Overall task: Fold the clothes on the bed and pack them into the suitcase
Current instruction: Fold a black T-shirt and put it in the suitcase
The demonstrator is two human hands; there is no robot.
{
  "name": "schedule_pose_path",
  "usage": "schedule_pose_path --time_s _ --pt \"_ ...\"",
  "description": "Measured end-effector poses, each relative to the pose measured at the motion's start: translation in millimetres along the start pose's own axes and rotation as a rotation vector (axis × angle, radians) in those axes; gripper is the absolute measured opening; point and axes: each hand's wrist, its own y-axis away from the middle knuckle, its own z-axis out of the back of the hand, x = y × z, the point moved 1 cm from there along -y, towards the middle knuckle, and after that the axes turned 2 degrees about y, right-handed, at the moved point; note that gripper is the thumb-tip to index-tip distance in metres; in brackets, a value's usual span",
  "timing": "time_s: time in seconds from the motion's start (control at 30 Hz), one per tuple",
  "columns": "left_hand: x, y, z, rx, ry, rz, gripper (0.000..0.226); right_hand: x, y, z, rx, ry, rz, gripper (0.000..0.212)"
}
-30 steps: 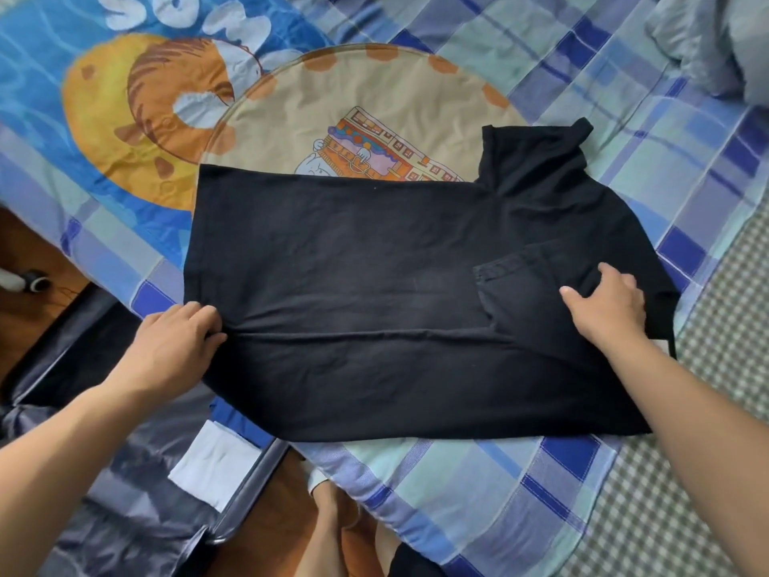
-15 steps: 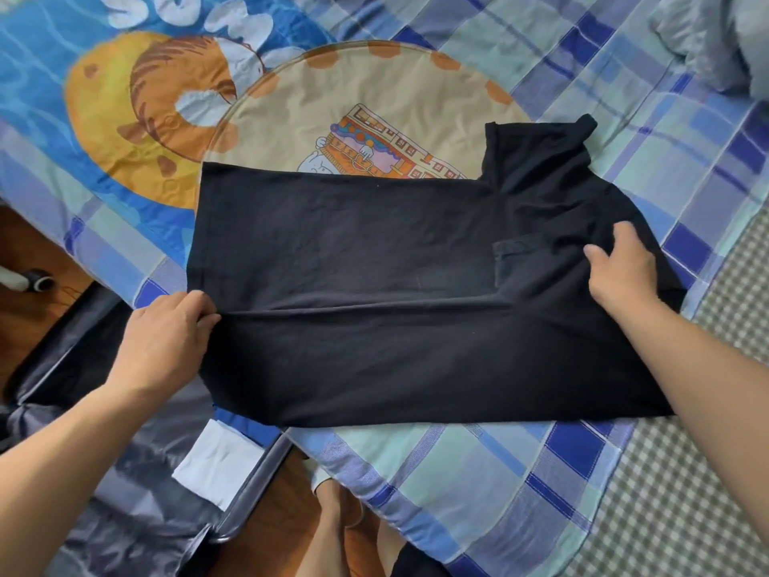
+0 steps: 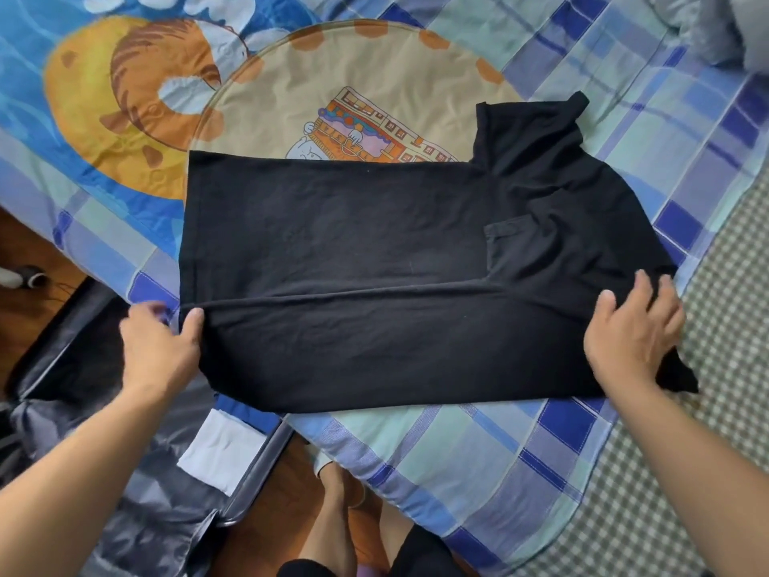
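A black T-shirt [image 3: 374, 243] with a chest pocket lies flat on the bed, collar to the right and hem to the left. Its near long side is folded over towards the middle, leaving a crease line across it. My left hand [image 3: 164, 347] is at the hem end of that fold, thumb on top of the cloth and fingers at its edge, pinching it. My right hand [image 3: 634, 331] rests on the shoulder end with its fingers spread. The open suitcase [image 3: 137, 514], lined in dark grey, lies on the floor at the lower left, beside the bed.
The bed cover [image 3: 457, 443] is blue check with a cartoon print. A grey bundle of cloth [image 3: 707, 27] lies at the top right. A checked mat [image 3: 728, 410] runs along the right. My feet [image 3: 333, 514] stand on the wooden floor by the suitcase.
My right hand has moved from the pocket area back down to the shirt's near shoulder end. The sleeve is now tucked in flat. My left hand stays at the hem.
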Motion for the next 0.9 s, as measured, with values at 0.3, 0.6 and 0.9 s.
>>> schedule_pose_path --time_s 0.3,0.6,0.9 --pt "25.2 53.1 -27.3 0.102 0.321 0.238 0.038 -37.4 74.0 8.1 0.083 -0.956 -1.035 0.008" --pt "20.9 68.2 3.2 -0.03 0.009 0.101 0.048 -57.1 31.7 30.3 -0.11 -0.807 -1.002 0.05" --pt "31.8 88.1 -11.5 0.172 -0.491 0.244 0.037 -73.2 22.9 38.8 0.047 -0.048 -0.664 0.06"
